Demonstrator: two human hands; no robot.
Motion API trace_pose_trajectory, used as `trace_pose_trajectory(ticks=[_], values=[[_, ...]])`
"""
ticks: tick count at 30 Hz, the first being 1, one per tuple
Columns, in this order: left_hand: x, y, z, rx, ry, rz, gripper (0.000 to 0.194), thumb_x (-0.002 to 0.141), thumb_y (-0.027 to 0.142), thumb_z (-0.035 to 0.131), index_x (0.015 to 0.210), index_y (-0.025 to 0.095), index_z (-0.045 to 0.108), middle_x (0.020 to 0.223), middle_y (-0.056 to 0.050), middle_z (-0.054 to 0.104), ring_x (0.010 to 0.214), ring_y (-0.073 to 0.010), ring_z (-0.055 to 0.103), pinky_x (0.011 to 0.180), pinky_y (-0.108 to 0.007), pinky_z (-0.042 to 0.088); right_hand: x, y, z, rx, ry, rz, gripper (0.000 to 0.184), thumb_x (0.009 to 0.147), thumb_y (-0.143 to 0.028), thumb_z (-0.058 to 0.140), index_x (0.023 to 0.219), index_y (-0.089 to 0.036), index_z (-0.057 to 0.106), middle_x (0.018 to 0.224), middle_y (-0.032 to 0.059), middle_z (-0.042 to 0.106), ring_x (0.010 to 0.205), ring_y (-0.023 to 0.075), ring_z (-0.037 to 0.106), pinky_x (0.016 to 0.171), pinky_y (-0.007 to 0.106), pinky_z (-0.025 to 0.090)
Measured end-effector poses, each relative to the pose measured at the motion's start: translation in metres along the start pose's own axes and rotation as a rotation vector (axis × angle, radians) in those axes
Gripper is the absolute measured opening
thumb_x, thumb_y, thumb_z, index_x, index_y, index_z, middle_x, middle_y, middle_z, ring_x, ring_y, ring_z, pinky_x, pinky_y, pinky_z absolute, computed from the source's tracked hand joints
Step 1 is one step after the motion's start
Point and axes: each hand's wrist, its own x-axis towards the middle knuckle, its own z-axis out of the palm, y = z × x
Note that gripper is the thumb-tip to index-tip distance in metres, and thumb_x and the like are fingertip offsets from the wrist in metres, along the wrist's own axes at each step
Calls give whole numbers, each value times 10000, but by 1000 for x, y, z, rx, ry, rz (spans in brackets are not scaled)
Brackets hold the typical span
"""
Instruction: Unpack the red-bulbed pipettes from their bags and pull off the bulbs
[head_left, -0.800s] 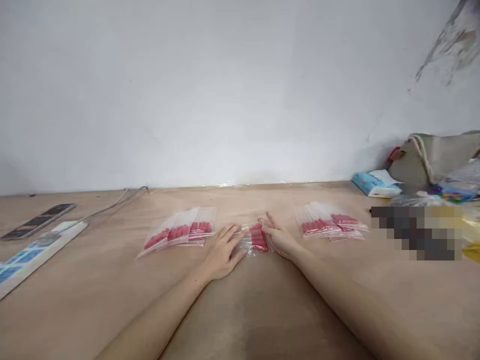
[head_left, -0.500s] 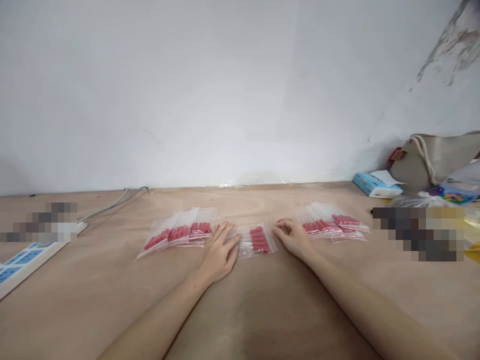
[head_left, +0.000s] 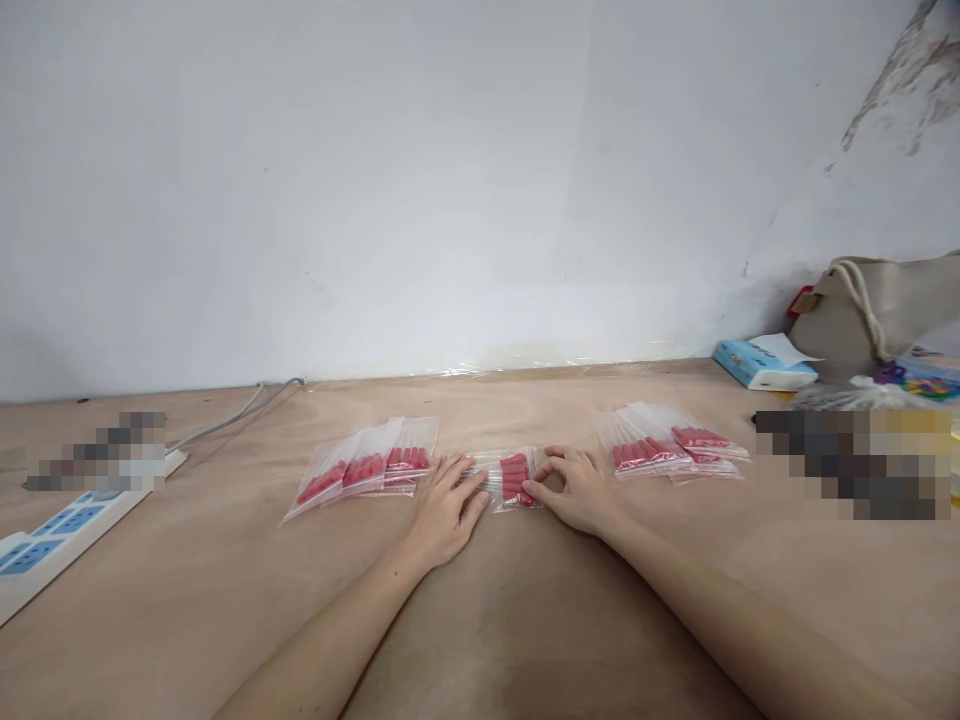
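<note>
A clear zip bag [head_left: 491, 492] lies flat on the table between my hands. Inside it, several short red cylinders [head_left: 514, 478] are lined up side by side, with thin pale lines running left from them. My left hand [head_left: 448, 510] rests with spread fingers on the bag's left end. At the opposite end, my right hand [head_left: 577, 492] has its fingers bent and apart, the thumb touching the bag beside the red cylinders. Similar filled bags overlap in a left group [head_left: 364, 465] close to my left hand and a right group [head_left: 649, 452] beyond my right hand.
A white power strip [head_left: 67, 540] with blue sockets and a grey cable [head_left: 240, 415] lie at the left. On the right are a blue tissue pack [head_left: 761, 365], a beige bag [head_left: 847, 320] and some plastic packaging [head_left: 847, 395]. A wall [head_left: 480, 200] closes off the table's back.
My right hand drew back from the bag's right end, uncovering it, then came left again to touch it. My left hand stayed on the left end. The view shifted slightly.
</note>
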Motion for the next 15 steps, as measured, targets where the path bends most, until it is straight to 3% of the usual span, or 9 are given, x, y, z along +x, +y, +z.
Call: trace_pose_trajectory(ticks=[5,11,15], values=[[0,2,-3,-11,-42,12,368,861,367,408,1196,243,495,1217,-66,528,1155,-214,450,1048,-510,221,0,1,3,-57,31,38,472,737,-560,498,1076,-240,578,1234,91,491,1175,236,407,1003,472,177],[0,3,-5,-21,-78,-22,360,864,370,392,1202,273,474,1234,-45,515,1162,-209,441,1038,-518,215,0,-1,0,12,-47,54,311,735,-538,513,841,-277,645,1184,49,519,1177,223,402,1009,526,129],[0,4,-5,-28,-78,-27,359,861,369,397,1198,276,476,1229,-44,518,1160,-208,443,1039,-510,213,-3,-6,4,-33,-7,149,352,747,-548,482,819,-236,629,1220,82,476,1200,264,358,965,640,19]])
